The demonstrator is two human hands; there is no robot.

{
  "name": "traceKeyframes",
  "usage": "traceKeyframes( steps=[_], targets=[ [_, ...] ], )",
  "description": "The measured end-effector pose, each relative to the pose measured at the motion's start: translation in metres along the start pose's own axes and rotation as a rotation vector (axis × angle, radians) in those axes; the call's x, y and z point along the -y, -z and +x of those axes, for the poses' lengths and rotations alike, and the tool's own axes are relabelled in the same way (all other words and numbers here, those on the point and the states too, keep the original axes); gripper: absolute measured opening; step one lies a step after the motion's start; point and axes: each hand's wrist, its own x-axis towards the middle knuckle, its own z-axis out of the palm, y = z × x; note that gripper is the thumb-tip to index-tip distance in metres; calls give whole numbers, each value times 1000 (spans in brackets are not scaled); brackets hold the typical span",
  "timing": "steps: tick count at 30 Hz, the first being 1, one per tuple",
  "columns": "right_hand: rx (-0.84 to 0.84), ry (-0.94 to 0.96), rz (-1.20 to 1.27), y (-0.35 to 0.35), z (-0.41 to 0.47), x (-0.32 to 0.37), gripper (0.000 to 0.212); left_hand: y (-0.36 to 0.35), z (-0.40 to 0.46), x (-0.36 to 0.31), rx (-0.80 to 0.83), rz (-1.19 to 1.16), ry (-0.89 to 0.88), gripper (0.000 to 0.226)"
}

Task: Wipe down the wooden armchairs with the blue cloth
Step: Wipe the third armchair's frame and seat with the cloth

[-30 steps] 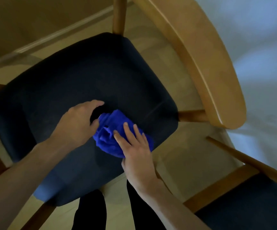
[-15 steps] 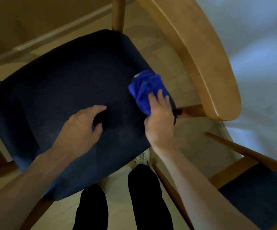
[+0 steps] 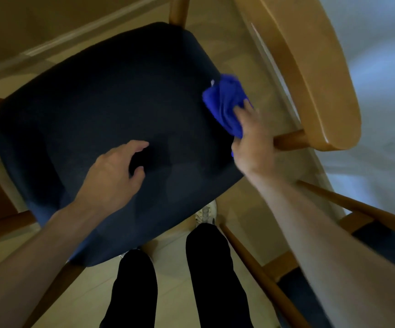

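A wooden armchair (image 3: 310,74) fills most of the head view, its dark blue seat cushion (image 3: 111,129) seen from above. The blue cloth (image 3: 226,105) lies bunched at the right edge of the cushion, close to the front right corner, partly hanging past the edge toward the gap below the curved armrest (image 3: 319,91). The right hand (image 3: 253,143) rests on the cloth with its fingers (image 3: 246,112) laid over the fabric and pressing it against the cushion edge; the hand is motion-blurred, so whether the thumb curls under the cloth cannot be told. The left hand (image 3: 113,176) sits on the cushion nearer the front edge, well apart from the cloth, its fingers (image 3: 139,145) loosely bent and holding nothing, the fingertips and thumb touching the fabric. Below the front edge of the seat the person's legs in black trousers (image 3: 213,275) stand on a pale floor (image 3: 172,287), with a light shoe (image 3: 206,213) showing just under the cushion. A second armchair (image 3: 357,209), with the same wood and dark seat, stands at the right.
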Motion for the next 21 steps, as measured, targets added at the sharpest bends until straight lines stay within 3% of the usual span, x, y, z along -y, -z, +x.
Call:
traceKeyframes(
  steps=[4,8,10,12,15,17,21],
  targets=[
    [92,53,10,-55,-97,33,76,-3,-10,3,16,-7,2,49],
    [244,121,177,-75,-149,54,73,-13,-19,2,36,-18,0,49],
    [188,66,292,-58,-141,48,71,-18,-24,3,34,-21,-16,48],
    [16,14,335,-37,-123,29,67,-22,-27,3,16,-21,-27,47],
    [-189,-45,205,-14,-95,-15,66,-28,-28,2,5,-16,-31,45],
    [-184,-92,153,-18,-90,-33,67,-29,-28,1,16,-23,-36,45],
    [-110,-123,278,-55,-132,-17,74,-28,-31,-2,-3,-42,-52,46]
  ],
)
